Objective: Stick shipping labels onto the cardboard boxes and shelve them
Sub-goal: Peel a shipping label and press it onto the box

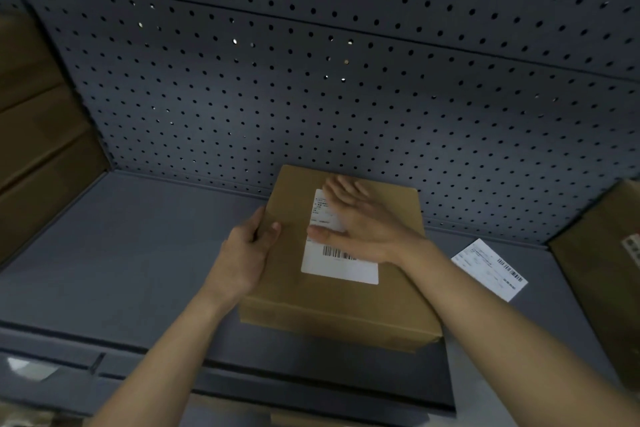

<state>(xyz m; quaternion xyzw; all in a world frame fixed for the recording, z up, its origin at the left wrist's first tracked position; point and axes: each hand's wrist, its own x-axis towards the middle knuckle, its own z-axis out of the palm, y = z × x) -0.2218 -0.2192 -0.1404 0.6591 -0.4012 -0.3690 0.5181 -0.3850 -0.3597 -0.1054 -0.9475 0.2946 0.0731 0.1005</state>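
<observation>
A flat brown cardboard box (346, 302) lies on the grey shelf (145, 253), its near end at the shelf's front edge. A white shipping label (341, 267) with a barcode lies on its top. My right hand (360, 222) lies flat on the label's upper part, fingers straight and pressing down. My left hand (247, 253) grips the box's left edge, thumb on top. A second white label (490, 269) lies loose on the shelf to the right of the box.
Stacked cardboard boxes (38, 135) fill the left end of the shelf. Another cardboard box (602, 263) stands at the right end. A dark perforated panel (311, 80) forms the back wall behind the box.
</observation>
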